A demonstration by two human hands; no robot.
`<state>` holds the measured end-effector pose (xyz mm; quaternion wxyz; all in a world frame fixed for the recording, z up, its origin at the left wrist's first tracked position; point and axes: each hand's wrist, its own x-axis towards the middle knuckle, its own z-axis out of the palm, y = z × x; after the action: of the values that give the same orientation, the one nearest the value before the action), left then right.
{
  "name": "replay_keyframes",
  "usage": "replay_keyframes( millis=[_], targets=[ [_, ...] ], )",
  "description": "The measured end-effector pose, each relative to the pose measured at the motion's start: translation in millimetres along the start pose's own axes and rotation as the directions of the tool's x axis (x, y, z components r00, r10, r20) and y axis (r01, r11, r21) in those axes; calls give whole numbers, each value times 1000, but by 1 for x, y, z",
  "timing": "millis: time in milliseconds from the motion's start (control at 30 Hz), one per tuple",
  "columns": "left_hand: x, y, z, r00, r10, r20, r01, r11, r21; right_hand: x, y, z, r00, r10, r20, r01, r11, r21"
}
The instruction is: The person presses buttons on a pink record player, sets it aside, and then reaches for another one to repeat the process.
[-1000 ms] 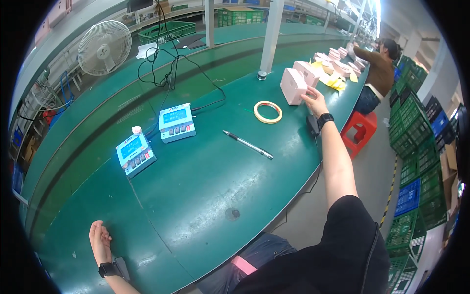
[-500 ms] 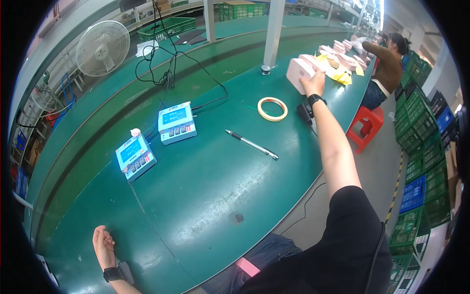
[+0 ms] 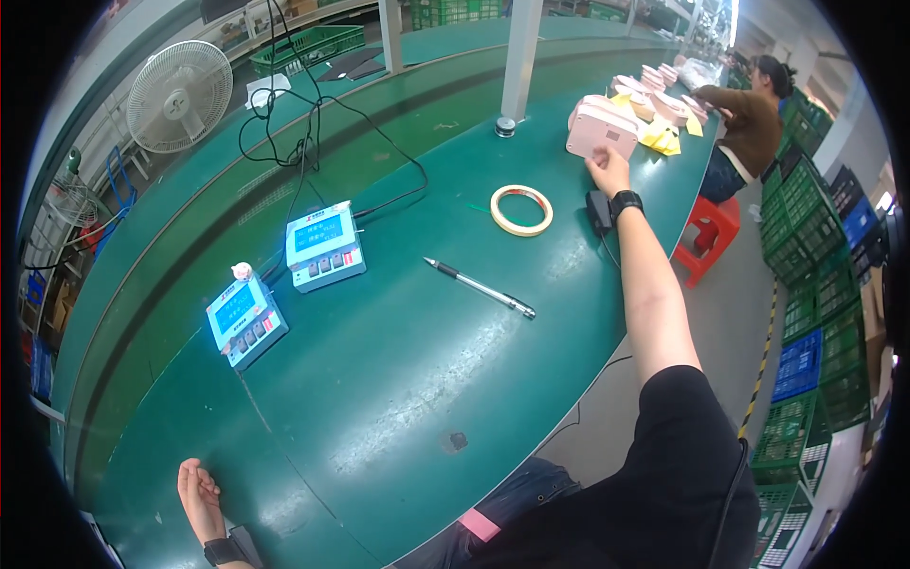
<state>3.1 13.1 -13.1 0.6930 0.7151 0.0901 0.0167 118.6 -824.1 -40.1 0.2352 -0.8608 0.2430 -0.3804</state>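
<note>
My right hand (image 3: 609, 172) stretches far out along the table, its fingers gripping the lower edge of a pale pink, flat-faced plastic case (image 3: 592, 131). The case stands tilted, its broad face with a small dark square turned toward me. Some fingers are hidden by the case. Just beyond it lie more pink round-edged parts (image 3: 671, 110) and crumpled yellow paper pieces (image 3: 662, 139). At the lower left, my left hand (image 3: 200, 498) rests at the table with its fingers curled in; nothing shows in them. Both wrists wear dark bands.
Two light-blue devices with lit screens (image 3: 322, 239) stand left of centre, cables running behind. A pen (image 3: 479, 286), a roll of tape (image 3: 521, 211) and a black adapter (image 3: 599, 212) lie on the green table (image 3: 379, 379). A metal post (image 3: 519, 71) rises behind. Another person (image 3: 749, 119) sits farther right.
My right hand has turned the pink case so its flat face shows more squarely. The view has shifted slightly. My left hand stays curled in about the same spot.
</note>
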Motion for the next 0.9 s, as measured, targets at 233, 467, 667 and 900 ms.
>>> replay_keyframes(
  millis=[233, 467, 667, 900],
  targets=[
    [-2, 2, 5, 1000, 18, -1, -18, 1000, -1, 6, 12, 3, 990, -42, 134, 56, 993, -104],
    [0, -1, 1, 1000, 15, -5, -15, 1000, -19, 15, 8, 15, 964, 182, 194, -52, 845, -532],
    [-4, 2, 4, 1000, 10, -7, -10, 1000, 4, 7, -1, 3, 939, 215, 268, -52, 860, -507],
    [6, 2, 22, 1000, -1, -17, 0, 999, -47, 26, 34, -5, 974, 137, 182, -76, 948, -308]
  ],
)
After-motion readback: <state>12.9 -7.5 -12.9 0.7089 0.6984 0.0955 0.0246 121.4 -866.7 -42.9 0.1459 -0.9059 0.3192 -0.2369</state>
